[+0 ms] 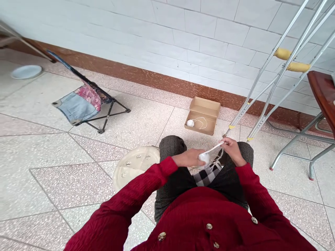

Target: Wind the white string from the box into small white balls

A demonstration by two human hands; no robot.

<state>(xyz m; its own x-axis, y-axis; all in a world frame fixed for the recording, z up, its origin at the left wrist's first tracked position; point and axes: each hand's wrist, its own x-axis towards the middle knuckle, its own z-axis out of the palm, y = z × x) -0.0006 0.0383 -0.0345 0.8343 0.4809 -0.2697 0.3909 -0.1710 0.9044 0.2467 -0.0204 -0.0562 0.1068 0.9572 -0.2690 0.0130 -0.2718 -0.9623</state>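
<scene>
My left hand (190,158) is closed around a small ball of white yarn (205,159), slightly blurred, held between my knees. A taut white strand (214,147) runs from the ball up to my right hand (231,150), which pinches it between thumb and fingers. More strand hangs loosely below my right hand. Under the hands, a black-and-white checkered cloth (206,176) lies between my thighs. Beyond my knees, an open cardboard box (205,105) on the floor holds a second white yarn ball (190,123) with a loose tail.
Metal crutches (272,82) with yellow grips lean at the right, beside a brown-seated chair (322,99). A folding stool (81,106) stands at the left. A round, pale lid-like disc (136,167) lies by my left knee. The tiled wall (162,38) runs behind.
</scene>
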